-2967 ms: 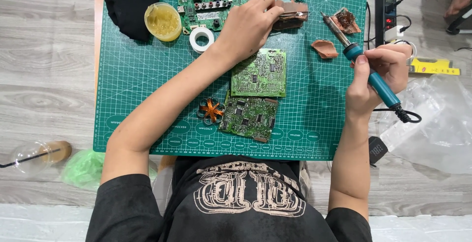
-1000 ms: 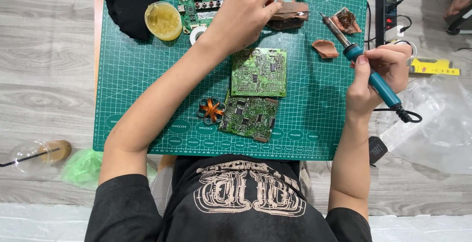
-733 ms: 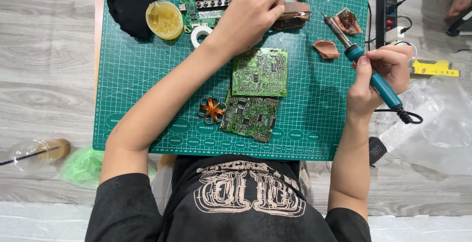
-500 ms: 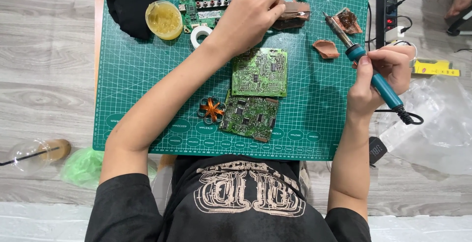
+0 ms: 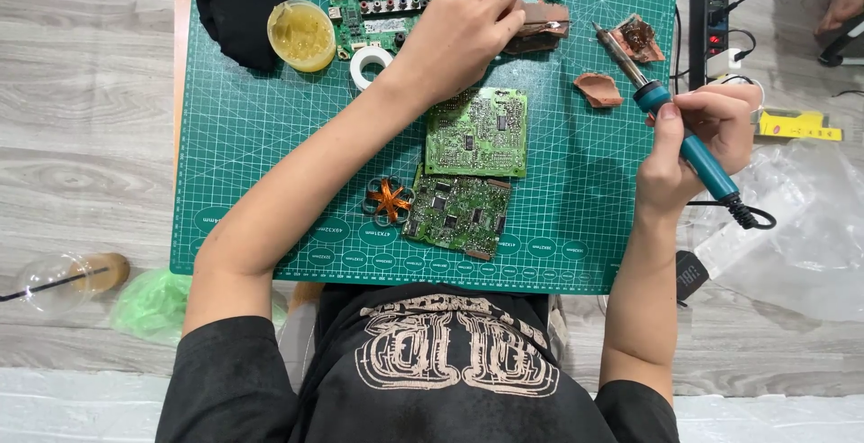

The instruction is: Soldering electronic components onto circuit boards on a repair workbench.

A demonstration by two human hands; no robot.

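The left hand [image 5: 454, 42] reaches to twelve o'clock, fingers closed on a brown wooden-looking block [image 5: 538, 26], while the right hand [image 5: 697, 137], at three o'clock, grips a teal-handled soldering iron [image 5: 670, 114]; judging by this, bringing its tip down steadily comes next.

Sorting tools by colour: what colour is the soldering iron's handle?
Teal blue, on the soldering iron held in the right hand; head view.

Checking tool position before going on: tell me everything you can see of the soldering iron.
The soldering iron has a teal handle, a bare metal shaft and tip, and a black cord at its rear. The right hand grips the handle. It lies slanted, tip pointing up-left over the green cutting mat, near a brown lump. Tip contact cannot be told.
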